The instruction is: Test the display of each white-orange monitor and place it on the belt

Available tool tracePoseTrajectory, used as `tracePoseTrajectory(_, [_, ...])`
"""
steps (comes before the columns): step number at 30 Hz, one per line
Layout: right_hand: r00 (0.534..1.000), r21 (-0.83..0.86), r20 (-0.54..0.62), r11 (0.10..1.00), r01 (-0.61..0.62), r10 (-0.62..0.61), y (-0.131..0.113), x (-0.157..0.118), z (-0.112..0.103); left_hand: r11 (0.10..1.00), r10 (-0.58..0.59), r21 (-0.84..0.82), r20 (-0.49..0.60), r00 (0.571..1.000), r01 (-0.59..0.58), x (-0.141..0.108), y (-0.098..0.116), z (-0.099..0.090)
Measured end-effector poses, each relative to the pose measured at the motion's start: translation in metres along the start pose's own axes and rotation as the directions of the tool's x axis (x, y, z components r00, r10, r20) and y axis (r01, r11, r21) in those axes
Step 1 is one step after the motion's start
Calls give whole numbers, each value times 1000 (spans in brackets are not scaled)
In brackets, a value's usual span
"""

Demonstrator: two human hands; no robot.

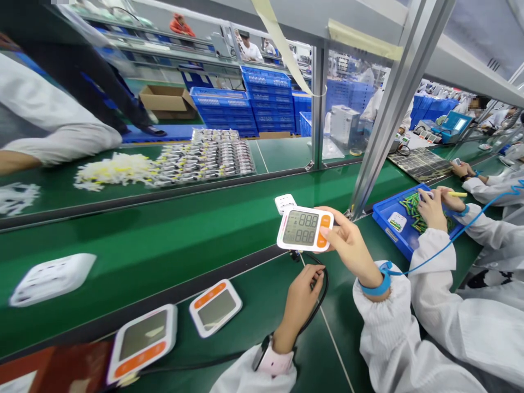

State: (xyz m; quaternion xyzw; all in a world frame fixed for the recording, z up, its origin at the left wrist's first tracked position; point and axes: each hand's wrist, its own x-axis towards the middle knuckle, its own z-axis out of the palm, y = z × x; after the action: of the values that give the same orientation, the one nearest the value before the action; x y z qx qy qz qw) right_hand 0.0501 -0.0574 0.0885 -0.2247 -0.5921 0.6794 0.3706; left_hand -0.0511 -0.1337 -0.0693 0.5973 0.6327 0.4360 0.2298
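My right hand (347,243) is closed around the right end of a white blood pressure monitor (301,229), thumb on its orange buttons. Its screen shows large 8-shaped digits. A black cable (325,289) has its plug end just below the monitor's lower edge; whether it is plugged in I cannot tell. Below it, my left hand (305,289) has its fingers curled in beside the cable loop, and what they hold, if anything, is hidden. Two more monitors lie on the green bench: a smaller one (216,308) and a larger one (143,341), both with blank screens.
White monitors lie on the green belt, one at left (53,278), another (285,203) behind the held one. A metal post (393,103) rises ahead. At right, a co-worker's hands (434,210) work over a blue tray (403,240) of green parts. Bagged parts (204,158) lie beyond the belt.
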Motion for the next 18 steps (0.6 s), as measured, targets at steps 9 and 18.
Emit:
tracePoseTrajectory(9, [1000, 33, 1, 999, -8, 8, -1, 0, 1, 1000, -1, -10, -8, 1000, 1, 0, -1, 1])
tracePoseTrajectory(18, [1000, 17, -8, 1000, -25, 25, -1, -1, 1, 999, -30, -15, 15, 999, 30, 0, 2, -1])
